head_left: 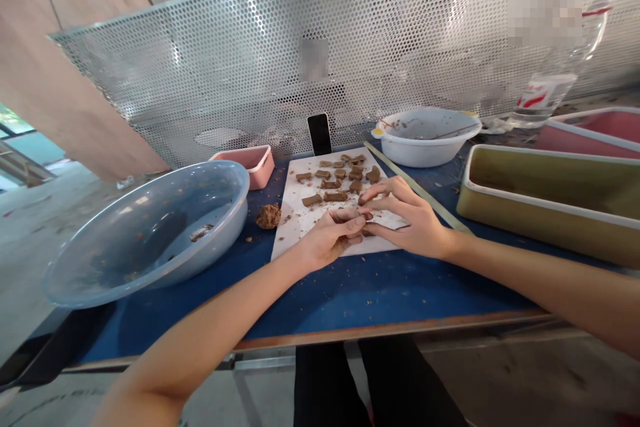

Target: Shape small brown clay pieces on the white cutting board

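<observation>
My left hand (333,237) is closed, its thumb pressing on a small piece of brown clay (369,216) that the fingers mostly hide. From the other side my right hand (413,220) has curved its fingers and thumb round the same piece, just above the white board (295,230). Several shaped brown clay pieces (336,197) lie on this board beyond my hands, some like short bars and some with notched ends. Crumbs are scattered among them. To the left of the board sits a rough clay lump (269,216).
A large translucent blue basin (150,240) stands at the left, with a pink tub (260,167) behind it. Beyond the board a phone (320,134) leans upright. At the right are a white basin (425,147), a green strip (420,190), an olive planter (540,207) and a plastic jug (543,93).
</observation>
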`<state>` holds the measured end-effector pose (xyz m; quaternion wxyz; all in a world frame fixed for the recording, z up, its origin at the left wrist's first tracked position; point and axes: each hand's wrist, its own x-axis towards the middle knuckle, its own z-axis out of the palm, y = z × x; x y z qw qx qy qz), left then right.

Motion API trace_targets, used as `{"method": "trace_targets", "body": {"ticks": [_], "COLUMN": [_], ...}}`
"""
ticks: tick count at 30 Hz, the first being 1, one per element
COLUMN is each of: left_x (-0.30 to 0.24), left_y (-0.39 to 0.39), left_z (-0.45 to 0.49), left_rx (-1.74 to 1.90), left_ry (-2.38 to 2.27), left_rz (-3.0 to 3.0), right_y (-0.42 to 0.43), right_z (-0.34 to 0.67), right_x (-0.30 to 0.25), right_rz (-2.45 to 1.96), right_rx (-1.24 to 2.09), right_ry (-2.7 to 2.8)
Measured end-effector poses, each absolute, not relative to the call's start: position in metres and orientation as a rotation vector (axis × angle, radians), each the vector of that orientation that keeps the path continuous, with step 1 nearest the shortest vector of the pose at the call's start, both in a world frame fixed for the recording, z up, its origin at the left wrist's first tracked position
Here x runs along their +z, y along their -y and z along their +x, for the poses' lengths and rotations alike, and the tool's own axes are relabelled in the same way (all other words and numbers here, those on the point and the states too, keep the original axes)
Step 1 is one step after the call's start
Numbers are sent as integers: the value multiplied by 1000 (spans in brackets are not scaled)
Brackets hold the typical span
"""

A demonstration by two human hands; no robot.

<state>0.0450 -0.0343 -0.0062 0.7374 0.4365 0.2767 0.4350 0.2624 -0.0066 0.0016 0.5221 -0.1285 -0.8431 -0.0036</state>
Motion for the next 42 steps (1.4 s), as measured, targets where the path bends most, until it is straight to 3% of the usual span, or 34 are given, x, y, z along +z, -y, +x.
{"method": "trace_targets", "body": {"ticks": [9,31,38,42], "left_x": [-5,-5,-3,-2], "left_y": [37,29,23,21], "left_z": [47,46,36,32], "left_rx": [986,1083,1299,1306], "left_ry": [-593,-708,-898,-941], "left_rz": [995,1234,1361,1400], "right_y": [7,-8,-43,-51], "right_z": [265,273,295,298], "right_x": [3,14,12,4], "right_rz": [-279,-318,-234,-258], "right_rx": [-81,139,107,256], "right_ry": [1991,2111,2475,2605]}}
